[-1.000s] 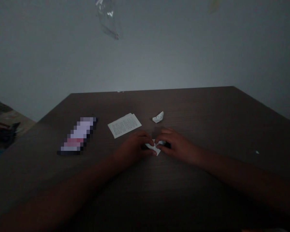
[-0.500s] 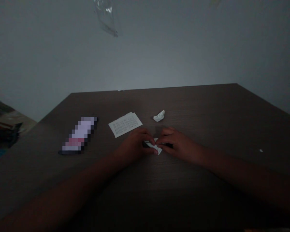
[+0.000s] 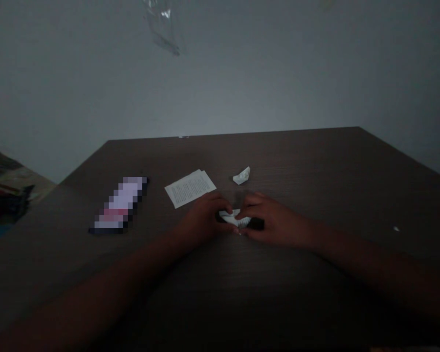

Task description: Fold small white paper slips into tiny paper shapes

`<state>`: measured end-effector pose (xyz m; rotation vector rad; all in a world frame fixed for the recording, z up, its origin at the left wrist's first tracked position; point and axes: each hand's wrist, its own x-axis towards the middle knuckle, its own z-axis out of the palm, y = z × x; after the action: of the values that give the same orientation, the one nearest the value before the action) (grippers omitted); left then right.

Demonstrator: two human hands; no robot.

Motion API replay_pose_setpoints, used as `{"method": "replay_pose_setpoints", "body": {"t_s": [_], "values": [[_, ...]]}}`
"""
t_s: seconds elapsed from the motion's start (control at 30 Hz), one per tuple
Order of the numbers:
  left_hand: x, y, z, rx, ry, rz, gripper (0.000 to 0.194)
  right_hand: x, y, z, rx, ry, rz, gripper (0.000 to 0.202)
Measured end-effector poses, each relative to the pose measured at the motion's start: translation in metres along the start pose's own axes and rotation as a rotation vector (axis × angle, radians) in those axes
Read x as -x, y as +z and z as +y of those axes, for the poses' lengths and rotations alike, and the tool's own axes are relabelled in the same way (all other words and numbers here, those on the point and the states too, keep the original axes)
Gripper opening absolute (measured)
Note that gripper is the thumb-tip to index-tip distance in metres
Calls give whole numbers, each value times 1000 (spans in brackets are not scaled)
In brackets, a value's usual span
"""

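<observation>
Between my hands, low over the table, is a small folded piece of printed paper (image 3: pixel 244 222). My left hand (image 3: pixel 208 218) grips its left part, thumb at the near edge and fingers at the far side. From the right, my right hand (image 3: pixel 267 219) holds it too, with the index fingertip on the top face and the thumb at the near edge. The fingers cover parts of the folds. Just beyond the hands lies a small folded paper boat (image 3: pixel 241 176). Flat printed paper sheets (image 3: pixel 190 189) rest beyond my left hand.
A phone (image 3: pixel 121 203) with a blurred screen lies on the left of the brown wooden table (image 3: pixel 308 166). A white scrap (image 3: pixel 396 229) is at the right. A clear plastic bag (image 3: pixel 163 27) hangs on the wall behind. Colourful items sit past the left edge.
My right thumb has moved nearer to me, to the paper's near edge, and the right fingers have spread a little. More of the paper's right part shows. The other things have stayed put.
</observation>
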<state>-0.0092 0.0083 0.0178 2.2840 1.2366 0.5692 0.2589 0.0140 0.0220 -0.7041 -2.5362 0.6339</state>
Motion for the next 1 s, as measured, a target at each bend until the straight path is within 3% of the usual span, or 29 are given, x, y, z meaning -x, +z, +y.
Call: {"method": "replay_pose_setpoints", "body": {"t_s": [0.4,0.7,1.0], "values": [[5,-13,1,97,13,-86,10,-4,7,-3,12,65,7,25],[7,-7,0,30,72,-54,5,-5,-2,2,-46,19,-29,23],[8,-5,-1,3,84,-61,8,-6,7,-1,-52,75,50,15]]}}
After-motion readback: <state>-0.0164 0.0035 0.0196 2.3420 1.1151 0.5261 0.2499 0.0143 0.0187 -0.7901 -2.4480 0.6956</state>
